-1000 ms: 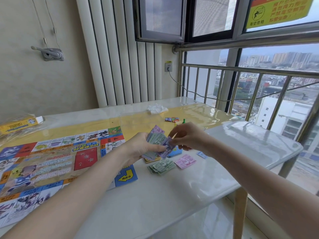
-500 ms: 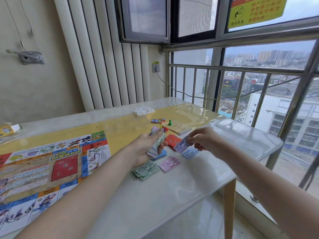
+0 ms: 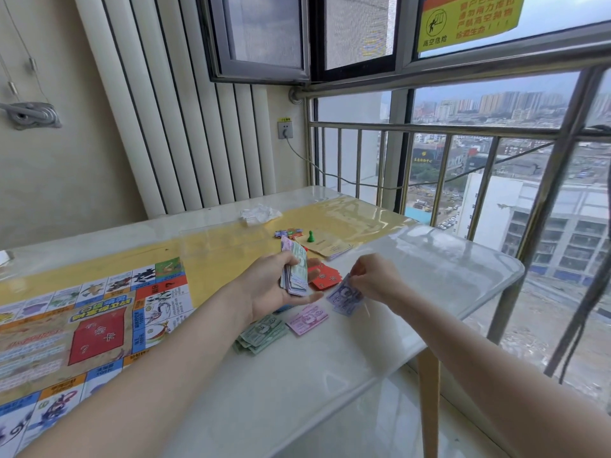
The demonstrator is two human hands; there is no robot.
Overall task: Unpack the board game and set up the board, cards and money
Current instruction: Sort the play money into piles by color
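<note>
The colourful game board lies unfolded on the left of the table. My left hand holds a thick stack of paper money above the table. My right hand pinches a purple note low over a small purple pile. A pink note pile and a green note pile lie in front of my left hand. Red cards sit just beyond, partly hidden by the stack.
A green pawn stands on beige cards near small coloured pieces. A crumpled plastic wrapper lies farther back. The table's rounded edge runs close to the metal railing on the right.
My right hand drew a purple note from the stack and carried it right and down to the purple pile. The camera view shifted right.
</note>
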